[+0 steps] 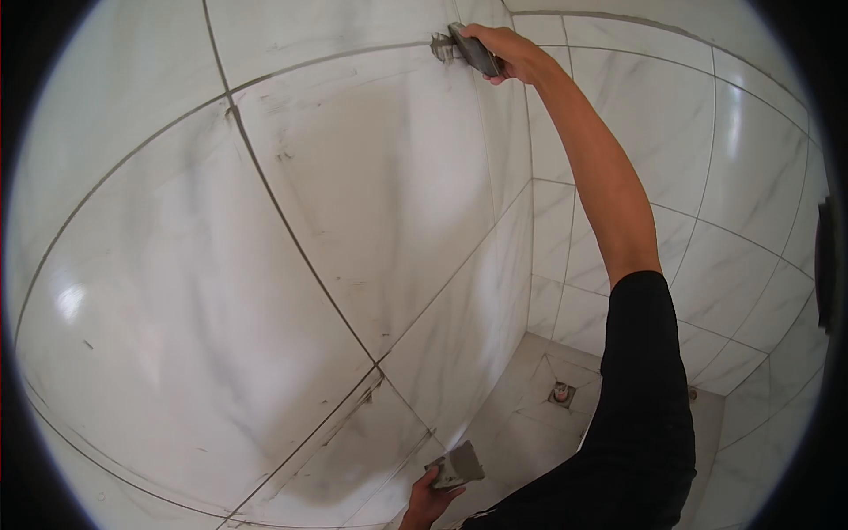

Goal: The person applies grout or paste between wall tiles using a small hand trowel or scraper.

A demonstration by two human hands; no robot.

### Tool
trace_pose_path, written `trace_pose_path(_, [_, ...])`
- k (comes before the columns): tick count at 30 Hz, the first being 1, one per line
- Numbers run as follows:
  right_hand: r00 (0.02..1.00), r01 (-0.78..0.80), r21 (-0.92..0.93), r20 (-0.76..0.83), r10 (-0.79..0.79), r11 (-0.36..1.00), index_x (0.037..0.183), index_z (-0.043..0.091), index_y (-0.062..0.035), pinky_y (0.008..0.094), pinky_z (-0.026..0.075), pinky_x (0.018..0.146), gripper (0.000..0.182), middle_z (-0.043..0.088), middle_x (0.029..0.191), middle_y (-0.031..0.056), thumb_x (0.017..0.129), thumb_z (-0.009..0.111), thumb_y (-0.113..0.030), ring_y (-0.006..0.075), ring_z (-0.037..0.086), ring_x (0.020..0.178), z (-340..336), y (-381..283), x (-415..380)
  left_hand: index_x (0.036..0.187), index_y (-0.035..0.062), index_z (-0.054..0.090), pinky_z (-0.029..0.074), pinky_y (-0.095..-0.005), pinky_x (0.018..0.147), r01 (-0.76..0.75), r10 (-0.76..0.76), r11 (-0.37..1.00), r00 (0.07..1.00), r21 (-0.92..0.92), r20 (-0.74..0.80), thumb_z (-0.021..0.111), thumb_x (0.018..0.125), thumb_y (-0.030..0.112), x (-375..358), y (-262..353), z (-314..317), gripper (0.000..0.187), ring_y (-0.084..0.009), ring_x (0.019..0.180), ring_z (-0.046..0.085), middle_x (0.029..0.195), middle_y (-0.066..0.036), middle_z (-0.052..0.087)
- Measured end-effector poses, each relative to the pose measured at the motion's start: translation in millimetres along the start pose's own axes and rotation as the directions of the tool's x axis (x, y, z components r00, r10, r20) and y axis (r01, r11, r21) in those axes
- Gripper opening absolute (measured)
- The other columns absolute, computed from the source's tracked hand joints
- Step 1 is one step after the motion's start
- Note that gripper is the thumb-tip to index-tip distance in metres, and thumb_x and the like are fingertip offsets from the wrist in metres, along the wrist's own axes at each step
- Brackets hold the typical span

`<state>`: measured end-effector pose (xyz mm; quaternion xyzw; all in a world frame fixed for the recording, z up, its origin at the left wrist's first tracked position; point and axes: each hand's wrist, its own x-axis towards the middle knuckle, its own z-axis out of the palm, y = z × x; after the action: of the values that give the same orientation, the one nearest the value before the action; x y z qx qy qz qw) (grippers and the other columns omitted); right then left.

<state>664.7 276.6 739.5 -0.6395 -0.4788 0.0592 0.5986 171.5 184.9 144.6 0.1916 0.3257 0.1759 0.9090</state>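
Note:
High on the tiled wall, my right hand (511,55) is closed around a dark flat grout spreader (475,50), its edge right at the horizontal joint. A smear of wet grey grout (442,47) lies on the tile beside the tool's left edge. Low in the view, my left hand (427,502) grips a small squarish board (452,481) by its edge. Grey grout (462,459) coats part of that board. The white marbled wall tile (353,203) between the two hands has dark grout lines around it and several smudges.
A side wall of tile (636,132) meets the working wall at a corner on the right. Below, the floor (521,433) has a square drain (561,394). Dark grout residue (367,397) streaks the wall near the lower joint crossing.

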Motion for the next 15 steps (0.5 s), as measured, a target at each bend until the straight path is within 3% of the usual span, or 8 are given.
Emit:
trace_pose_path(1, [0.998, 0.011, -0.012, 0.061, -0.011, 1.000, 0.101, 0.062, -0.0057, 0.0288, 0.046, 0.055, 0.052, 0.057, 0.080, 0.0054, 0.086, 0.059, -0.055, 0.0164, 0.052, 0.062, 9.2, -13.6, -10.2, 0.134, 0.0109, 0.053, 0.046, -0.0564, 0.099, 0.002, -0.002, 1.000, 1.000, -0.001, 0.000, 0.055, 0.098, 0.031, -0.5, -0.5, -5.4, 0.041, -0.0335, 0.118, 0.061, 0.129, -0.012, 0.063])
trace_pose_path(5, [0.995, 0.093, -0.072, 0.038, -0.091, 0.993, 0.101, 0.063, -0.0053, 0.0284, 0.044, 0.053, 0.052, 0.059, 0.082, 0.0062, 0.085, 0.060, -0.055, 0.0157, 0.053, 0.062, 41.3, -60.3, -73.3, 0.134, 0.0109, 0.053, 0.046, -0.0558, 0.099, 0.050, -0.041, 0.997, 0.991, -0.066, 0.126, 0.055, 0.098, 0.031, 6.4, -6.3, -21.2, 0.041, -0.0336, 0.119, 0.060, 0.130, -0.011, 0.063])
trace_pose_path(7, [0.984, 0.115, -0.138, 0.154, -0.094, 0.984, 0.099, 0.063, -0.0029, 0.0306, 0.050, 0.054, 0.051, 0.059, 0.084, 0.0066, 0.084, 0.061, -0.052, 0.0177, 0.054, 0.065, 34.8, -73.4, -88.9, 0.133, 0.0108, 0.053, 0.047, -0.0556, 0.099, 0.075, -0.067, 0.996, 0.987, -0.054, 0.147, 0.056, 0.098, 0.031, 10.0, -2.9, -24.4, 0.040, -0.0338, 0.118, 0.060, 0.130, -0.011, 0.063])
trace_pose_path(9, [0.989, 0.128, -0.172, 0.101, -0.111, 0.977, 0.107, 0.065, -0.0019, 0.0297, 0.050, 0.055, 0.055, 0.061, 0.085, 0.0065, 0.083, 0.063, -0.052, 0.0156, 0.056, 0.070, 24.6, -63.7, -88.0, 0.133, 0.0105, 0.053, 0.047, -0.0558, 0.098, 0.058, -0.052, 0.998, 0.987, -0.032, 0.153, 0.056, 0.098, 0.030, 9.0, -3.3, -27.5, 0.041, -0.0346, 0.119, 0.060, 0.129, -0.012, 0.063])
trace_pose_path(11, [0.966, 0.232, -0.163, -0.080, -0.247, 0.959, 0.116, 0.064, -0.0082, 0.0295, 0.051, 0.061, 0.053, 0.063, 0.087, 0.0048, 0.085, 0.063, -0.052, 0.0118, 0.057, 0.076, 28.9, -37.9, -71.9, 0.133, 0.0101, 0.053, 0.048, -0.0553, 0.097, 0.055, -0.048, 0.997, 0.989, -0.045, 0.138, 0.055, 0.098, 0.030, -0.4, 0.8, -20.6, 0.041, -0.0346, 0.118, 0.061, 0.129, -0.012, 0.063])
trace_pose_path(12, [0.919, 0.332, -0.161, -0.169, -0.357, 0.930, 0.132, 0.060, -0.0106, 0.0298, 0.052, 0.068, 0.061, 0.065, 0.093, 0.0058, 0.086, 0.066, -0.049, 0.0134, 0.059, 0.081, 39.4, -16.2, -57.9, 0.133, 0.0098, 0.053, 0.050, -0.0548, 0.095, 0.050, -0.043, 0.997, 0.992, -0.060, 0.116, 0.055, 0.098, 0.030, -4.3, 1.5, -16.9, 0.041, -0.0347, 0.117, 0.061, 0.129, -0.012, 0.063])
trace_pose_path(13, [0.859, 0.460, -0.235, -0.124, -0.496, 0.856, 0.141, 0.055, -0.0103, 0.0300, 0.052, 0.075, 0.068, 0.067, 0.099, 0.0078, 0.086, 0.068, -0.048, 0.0158, 0.060, 0.086, 43.8, 2.9, -46.9, 0.133, 0.0098, 0.053, 0.050, -0.0548, 0.095, 0.045, -0.037, 0.997, 0.992, -0.064, 0.124, 0.055, 0.098, 0.030, -4.3, 1.2, -16.0, 0.041, -0.0347, 0.117, 0.061, 0.129, -0.012, 0.063])
trace_pose_path(15, [0.702, 0.630, -0.335, -0.140, -0.698, 0.701, 0.138, 0.058, -0.0071, 0.0298, 0.050, 0.079, 0.068, 0.067, 0.098, 0.0094, 0.086, 0.069, -0.049, 0.0160, 0.060, 0.088, 68.8, 45.4, -32.7, 0.134, 0.0105, 0.053, 0.048, -0.0557, 0.097, 0.025, -0.022, 0.999, 0.990, -0.024, 0.139, 0.053, 0.098, 0.031, -6.4, 1.3, -21.0, 0.041, -0.0347, 0.118, 0.060, 0.130, -0.011, 0.063])
